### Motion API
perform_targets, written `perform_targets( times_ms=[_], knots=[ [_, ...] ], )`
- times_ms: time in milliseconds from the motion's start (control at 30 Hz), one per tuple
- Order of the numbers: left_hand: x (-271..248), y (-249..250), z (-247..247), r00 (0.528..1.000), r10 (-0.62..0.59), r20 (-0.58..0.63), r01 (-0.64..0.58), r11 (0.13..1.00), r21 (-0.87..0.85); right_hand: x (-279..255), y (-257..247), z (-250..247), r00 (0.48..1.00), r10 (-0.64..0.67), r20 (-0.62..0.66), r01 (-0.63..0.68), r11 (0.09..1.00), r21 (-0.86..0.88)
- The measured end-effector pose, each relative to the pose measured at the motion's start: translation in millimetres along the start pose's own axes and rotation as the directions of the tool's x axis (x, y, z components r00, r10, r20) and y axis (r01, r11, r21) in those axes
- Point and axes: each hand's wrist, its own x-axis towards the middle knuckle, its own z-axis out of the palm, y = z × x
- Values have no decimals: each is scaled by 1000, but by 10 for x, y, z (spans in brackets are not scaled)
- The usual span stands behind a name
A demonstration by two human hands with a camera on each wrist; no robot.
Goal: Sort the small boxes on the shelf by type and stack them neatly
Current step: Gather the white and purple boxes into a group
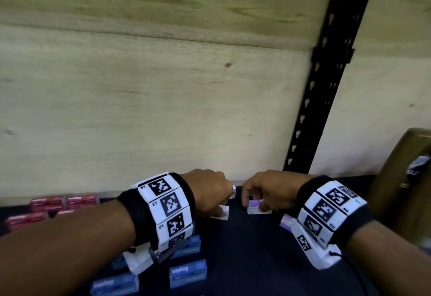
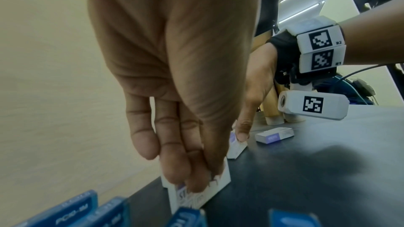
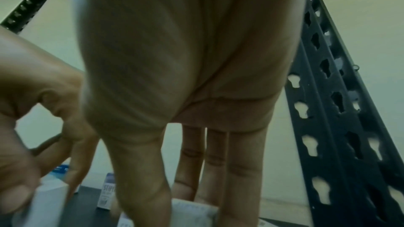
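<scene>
Both hands work at the back of the dark shelf (image 1: 245, 249). My left hand (image 1: 224, 204) pinches a white and purple staple box (image 2: 210, 189) between thumb and fingers and holds it on edge on the shelf. My right hand (image 1: 253, 204) grips a second white and purple box (image 1: 256, 209) just to its right, thumb on the near side (image 2: 237, 146). A third white and purple box (image 2: 274, 135) lies flat further right, partly hidden under my right wrist band in the head view. Blue staple boxes (image 1: 187, 272) stand at the front left, and red boxes (image 1: 63, 202) are stacked at the back left.
A pale wooden panel (image 1: 163, 109) closes the back of the shelf. A black perforated upright (image 1: 326, 85) stands at the back right, with a brown cardboard box (image 1: 401, 179) beside it. Bare dark shelf shows between the hands and the front edge.
</scene>
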Motion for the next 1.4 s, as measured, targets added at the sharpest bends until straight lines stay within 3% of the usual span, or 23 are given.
perform_targets(
  times_ms=[300, 500, 567, 733, 867, 1067, 1233, 1400],
  knots=[
    [64, 12, 16, 996, -72, -61, 69, 997, -37, 23, 52, 27, 1000, 0, -20, 2, 998, 67],
    [51, 56, -43, 988, -47, -146, 50, 999, 15, -67, 286, -162, 989, 130, -64, -106, 951, 291],
    [37, 133, -98, 985, -5, -174, 8, 1000, 20, -106, 452, -223, 974, 196, -116, -159, 950, 267],
    [61, 416, -158, 987, 135, -87, -138, 990, -33, -104, 776, -104, 951, 304, -52, -285, 931, 227],
    [170, 599, -145, 974, 228, -5, -228, 973, -38, -70, 805, -21, 950, 310, -29, -298, 932, 204],
    [364, 753, -172, 972, 217, 87, -214, 976, -43, 73, 806, -11, 962, 271, -33, -270, 962, 33],
    [504, 827, -178, 966, 232, 111, -233, 972, -9, 33, 899, -106, 952, 305, 18, -305, 950, 59],
    [598, 852, -162, 967, 243, 81, -242, 970, -21, -21, 966, -65, 939, 343, -32, -336, 932, 137]
  ],
)
